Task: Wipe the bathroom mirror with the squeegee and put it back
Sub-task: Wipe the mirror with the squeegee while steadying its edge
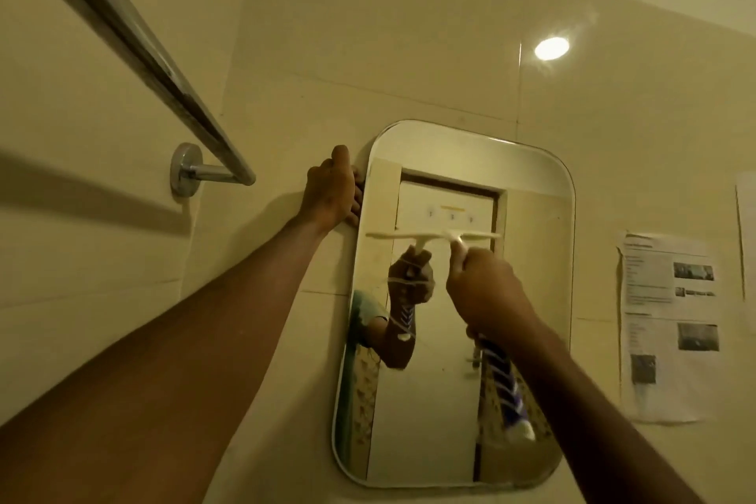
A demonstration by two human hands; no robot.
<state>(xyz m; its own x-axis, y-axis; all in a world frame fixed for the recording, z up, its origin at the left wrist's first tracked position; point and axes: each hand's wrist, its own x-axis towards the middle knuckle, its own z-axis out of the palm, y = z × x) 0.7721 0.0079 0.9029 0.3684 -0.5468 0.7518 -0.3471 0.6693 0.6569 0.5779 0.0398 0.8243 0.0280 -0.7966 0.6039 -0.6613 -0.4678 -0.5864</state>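
Wall-mounted mirror [532,282], rounded corners, is fixed to a tiled wall [368,53]. The left hand [329,190] grips the mirror's upper left edge, fingers curled round the rim. The right hand [487,286] is closed round the handle of a pale squeegee [456,238]. The squeegee's blade lies level against the glass in the upper half of the mirror, and its reflection shows directly behind it. A chrome towel rail [135,41] is mounted on the wall to the left. Printed sheets [671,323] are stuck to the tiles right of the mirror. A lamp's glare [551,48] shows on the tile above.
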